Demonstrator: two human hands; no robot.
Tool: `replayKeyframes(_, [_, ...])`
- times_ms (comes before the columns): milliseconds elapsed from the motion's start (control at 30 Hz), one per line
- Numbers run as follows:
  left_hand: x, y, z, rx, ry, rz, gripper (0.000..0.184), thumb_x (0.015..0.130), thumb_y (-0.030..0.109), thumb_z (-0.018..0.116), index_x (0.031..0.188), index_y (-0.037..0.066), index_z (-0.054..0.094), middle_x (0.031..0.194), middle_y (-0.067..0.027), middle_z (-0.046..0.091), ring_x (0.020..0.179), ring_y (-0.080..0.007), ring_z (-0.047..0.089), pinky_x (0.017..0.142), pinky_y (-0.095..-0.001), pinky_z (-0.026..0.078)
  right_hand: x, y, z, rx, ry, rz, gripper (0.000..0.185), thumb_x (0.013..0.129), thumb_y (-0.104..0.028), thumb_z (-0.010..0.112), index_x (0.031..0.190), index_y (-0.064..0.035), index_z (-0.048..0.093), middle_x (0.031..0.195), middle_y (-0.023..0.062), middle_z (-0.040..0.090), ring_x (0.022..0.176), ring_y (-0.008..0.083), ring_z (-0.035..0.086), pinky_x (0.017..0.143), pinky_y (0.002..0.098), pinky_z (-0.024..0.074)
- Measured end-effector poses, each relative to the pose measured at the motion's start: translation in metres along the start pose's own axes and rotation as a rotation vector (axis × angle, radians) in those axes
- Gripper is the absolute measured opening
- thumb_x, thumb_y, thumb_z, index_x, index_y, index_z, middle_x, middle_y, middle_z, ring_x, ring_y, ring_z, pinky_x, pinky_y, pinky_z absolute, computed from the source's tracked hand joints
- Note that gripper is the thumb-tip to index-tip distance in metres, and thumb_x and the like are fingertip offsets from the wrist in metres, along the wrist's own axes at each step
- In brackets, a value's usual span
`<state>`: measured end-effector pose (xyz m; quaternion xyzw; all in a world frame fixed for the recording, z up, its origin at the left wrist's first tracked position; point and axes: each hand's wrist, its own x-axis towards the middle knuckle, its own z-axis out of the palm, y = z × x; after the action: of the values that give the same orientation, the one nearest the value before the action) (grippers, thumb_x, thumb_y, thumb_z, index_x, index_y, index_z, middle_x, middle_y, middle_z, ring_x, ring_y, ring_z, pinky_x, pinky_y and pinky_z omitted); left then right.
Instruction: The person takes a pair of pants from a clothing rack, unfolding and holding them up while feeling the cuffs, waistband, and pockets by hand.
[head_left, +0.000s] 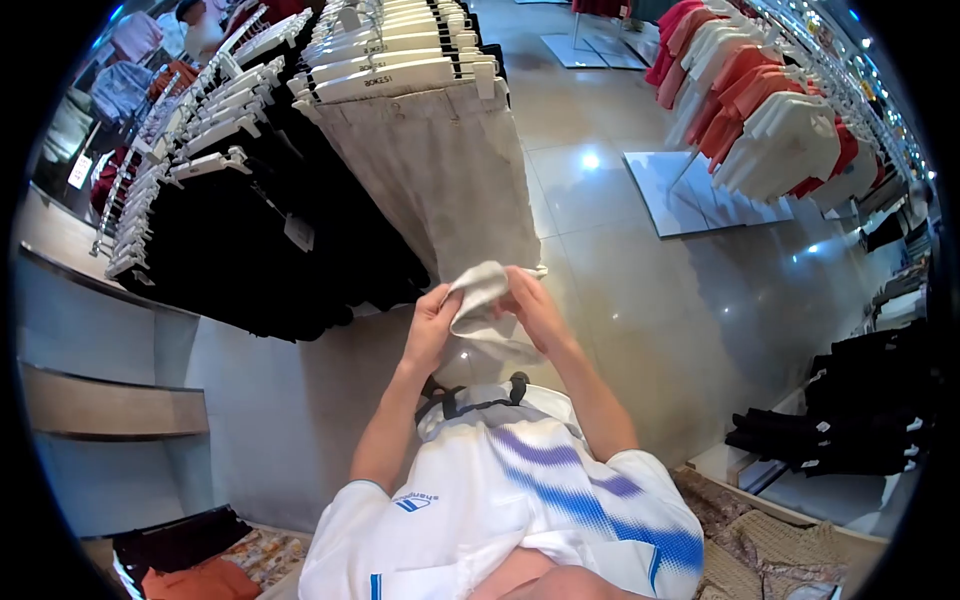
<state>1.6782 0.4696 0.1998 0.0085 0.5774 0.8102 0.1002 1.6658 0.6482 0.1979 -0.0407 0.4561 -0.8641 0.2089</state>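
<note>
Light beige trousers [430, 170] hang from a white clip hanger at the front of a rack. Their lower end runs down to a bunched, folded piece of pale cloth [483, 290] between my hands; it looks like the trouser hem, though the join is partly hidden. My left hand [430, 322] pinches the near left edge of this cloth, with thumb and fingers closed. On the other side, my right hand [532, 312] grips it with bent fingers, some of them behind the fabric. A loose flap of the cloth droops below and between both hands.
Black trousers [270, 230] hang densely on the rack at left. Across the tiled floor [590, 270], a rail holds white and coral tops [770, 130] above a white base [690, 195]. Folded black garments [830, 440] lie at right; a curved shelf [110, 400] stands at left.
</note>
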Motion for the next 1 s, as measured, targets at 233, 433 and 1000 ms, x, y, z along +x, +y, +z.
replayKeyframes(233, [0.012, 0.008, 0.006, 0.239, 0.001, 0.093, 0.019, 0.094, 0.014, 0.055, 0.079, 0.003, 0.059, 0.069, 0.0058, 0.051, 0.064, -0.0006, 0.041, 0.055, -0.0204, 0.035, -0.007, 0.006, 0.004, -0.517, 0.051, -0.248, 0.037, 0.088, -0.010, 0.062, 0.121, -0.0003, 0.050, 0.100, 0.0053, 0.062, 0.090, 0.0117, 0.060, 0.079, 0.0275, 0.0497])
replayKeyframes(433, [0.013, 0.010, 0.013, 0.677, -0.108, 0.247, 0.011, 0.091, 0.006, 0.055, 0.084, -0.001, 0.058, 0.070, 0.0053, 0.048, 0.064, -0.0038, 0.039, 0.057, -0.0217, 0.033, 0.000, 0.017, -0.005, -0.553, 0.157, -0.282, 0.027, 0.089, -0.017, 0.061, 0.109, 0.0008, 0.057, 0.088, 0.0041, 0.064, 0.075, 0.0106, 0.062, 0.070, 0.0254, 0.0502])
replayKeyframes(1000, [0.049, -0.013, -0.023, -0.508, 0.161, -0.283, 0.008, 0.091, 0.003, 0.051, 0.093, 0.006, 0.057, 0.087, -0.0051, 0.062, 0.078, -0.0156, 0.062, 0.070, -0.0314, 0.056, -0.008, -0.009, -0.040, 0.559, 0.076, 0.083, 0.025, 0.097, -0.021, 0.047, 0.109, -0.0025, 0.060, 0.100, 0.0090, 0.067, 0.086, 0.0165, 0.066, 0.074, 0.0318, 0.0562])
